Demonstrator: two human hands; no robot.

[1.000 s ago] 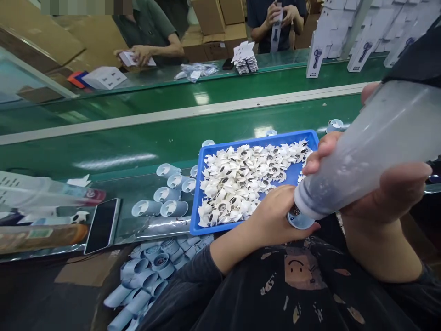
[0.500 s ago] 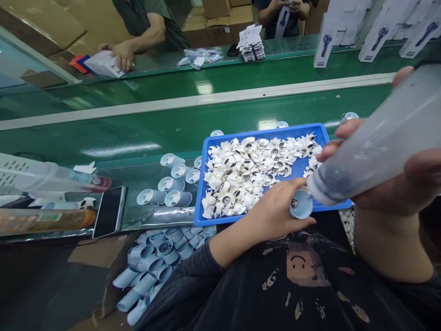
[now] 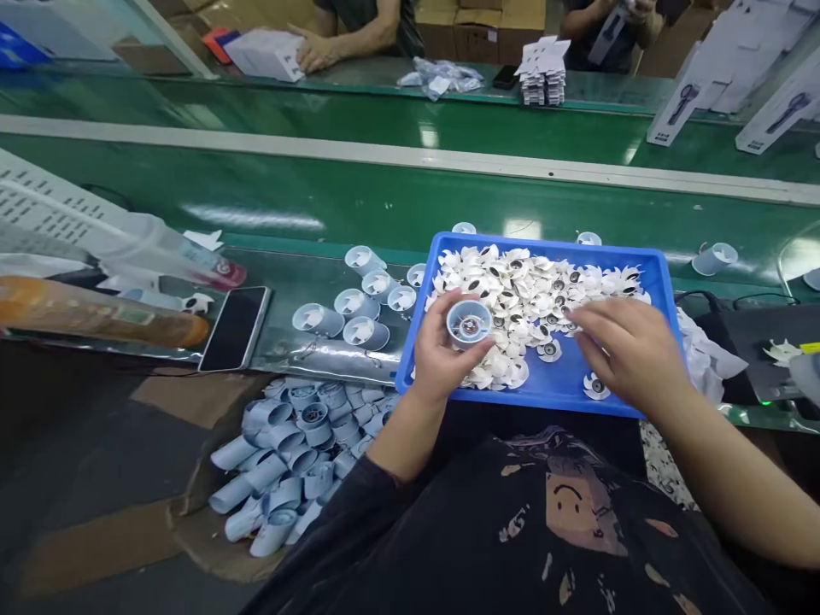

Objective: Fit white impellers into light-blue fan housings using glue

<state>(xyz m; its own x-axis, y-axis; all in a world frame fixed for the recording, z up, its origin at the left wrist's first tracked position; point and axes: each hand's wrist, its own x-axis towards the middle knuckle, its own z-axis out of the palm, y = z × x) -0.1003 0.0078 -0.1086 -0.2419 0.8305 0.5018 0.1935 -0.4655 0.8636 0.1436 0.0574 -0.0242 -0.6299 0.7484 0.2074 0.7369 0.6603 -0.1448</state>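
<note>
My left hand (image 3: 439, 354) grips a light blue cylindrical fan housing (image 3: 470, 325), its open end turned up toward me. Inside the housing a motor hub with a small shaft shows at the centre. Over the right part of the blue tray (image 3: 551, 405), my right hand (image 3: 618, 346) reaches in with thumb and fingers a little apart, fingertips at the edge of the heap of white fan blades (image 3: 506, 278). Whether a fingertip touches a blade is unclear. One loose fan blade (image 3: 596, 387) lies on the tray floor below that hand.
Several blue housings with white blades inside (image 3: 366, 333) stand left of the tray. A phone (image 3: 234, 329) and an orange-brown bottle (image 3: 102, 312) lie farther left. Below the bench, a carton holds many housings (image 3: 288, 457). Across the green belt (image 3: 359, 192), two people handle boxes.
The translucent white bottle has left my right hand, which is now over the tray. My left hand has brought the housing left and up, over the blades. The view has turned rightward.
</note>
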